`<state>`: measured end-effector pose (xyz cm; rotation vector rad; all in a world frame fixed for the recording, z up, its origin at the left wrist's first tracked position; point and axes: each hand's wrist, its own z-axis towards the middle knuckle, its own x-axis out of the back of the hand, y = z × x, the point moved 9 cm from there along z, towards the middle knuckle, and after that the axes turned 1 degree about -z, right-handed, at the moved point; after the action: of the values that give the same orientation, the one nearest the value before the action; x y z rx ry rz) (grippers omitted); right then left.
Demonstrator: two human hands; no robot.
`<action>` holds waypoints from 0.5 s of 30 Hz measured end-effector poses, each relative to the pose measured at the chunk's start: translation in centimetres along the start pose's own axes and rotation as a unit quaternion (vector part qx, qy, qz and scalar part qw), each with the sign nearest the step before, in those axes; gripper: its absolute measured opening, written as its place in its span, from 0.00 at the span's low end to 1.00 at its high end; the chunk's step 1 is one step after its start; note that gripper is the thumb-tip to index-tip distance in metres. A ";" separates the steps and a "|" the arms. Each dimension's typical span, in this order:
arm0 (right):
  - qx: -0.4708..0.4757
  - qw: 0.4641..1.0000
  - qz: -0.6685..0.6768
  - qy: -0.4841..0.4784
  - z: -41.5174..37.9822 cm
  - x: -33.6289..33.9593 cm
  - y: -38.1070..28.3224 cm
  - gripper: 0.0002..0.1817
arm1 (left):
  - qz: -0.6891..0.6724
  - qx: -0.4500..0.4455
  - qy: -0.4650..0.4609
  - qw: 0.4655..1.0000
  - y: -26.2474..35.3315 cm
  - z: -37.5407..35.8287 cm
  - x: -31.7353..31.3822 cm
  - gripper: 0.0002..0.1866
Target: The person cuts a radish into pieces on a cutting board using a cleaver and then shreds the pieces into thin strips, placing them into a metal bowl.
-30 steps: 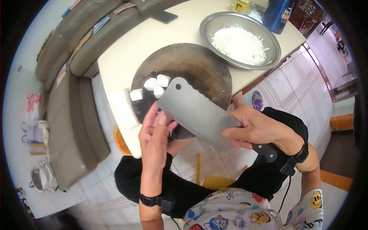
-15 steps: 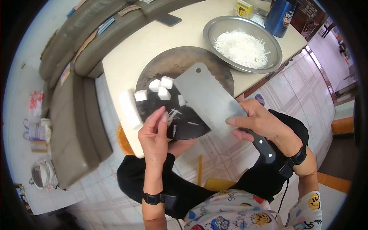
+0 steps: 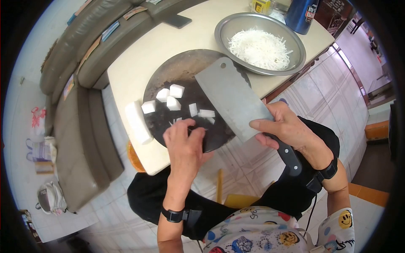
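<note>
My right hand [image 3: 284, 126] grips a wide cleaver [image 3: 234, 99] by its black riveted handle, thumb against the blade. The blade lies slanted over the right part of a round dark chopping board [image 3: 168, 67]. Palm down at the board's near edge, my left hand [image 3: 184, 143] has bent fingers with thumb and index apart, touching the board beside a few thin white shreds [image 3: 176, 121]. Beyond it sit several white radish-like chunks [image 3: 173, 103] and thin slices [image 3: 206, 113]. A long peeled white piece [image 3: 137, 122] rests at the board's left.
A steel bowl [image 3: 219, 36] of white shreds [image 3: 260, 49] stands at the table's far right, near a blue flask [image 3: 301, 16] and a yellow box [image 3: 260, 6]. A phone [image 3: 177, 21] lies at the back. A grey sofa [image 3: 84, 143] runs along the left.
My left hand has come down onto the board and turned palm down, its fingers spreading from a pinch. Slices now show near the board's middle. The cleaver stays in my right hand.
</note>
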<state>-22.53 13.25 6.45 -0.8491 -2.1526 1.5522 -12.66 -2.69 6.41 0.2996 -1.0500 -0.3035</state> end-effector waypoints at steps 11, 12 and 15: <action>0.023 1.000 0.005 0.009 -0.2 0.5 -0.3 0.10 | 0.036 0.045 0.028 0.998 -1.6 1.1 0.4 0.19; 0.020 1.000 0.003 0.007 -0.2 0.5 -0.1 0.11 | 0.036 0.045 0.027 0.998 -1.4 1.5 0.2 0.19; 0.015 1.000 -0.003 0.010 -0.2 0.7 0.4 0.10 | 0.091 0.018 -0.036 0.995 -0.7 2.0 -1.7 0.22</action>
<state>-22.83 13.95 6.14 -0.8441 -2.1102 1.5634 -15.29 -2.92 5.72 0.2256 -1.1468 -0.1322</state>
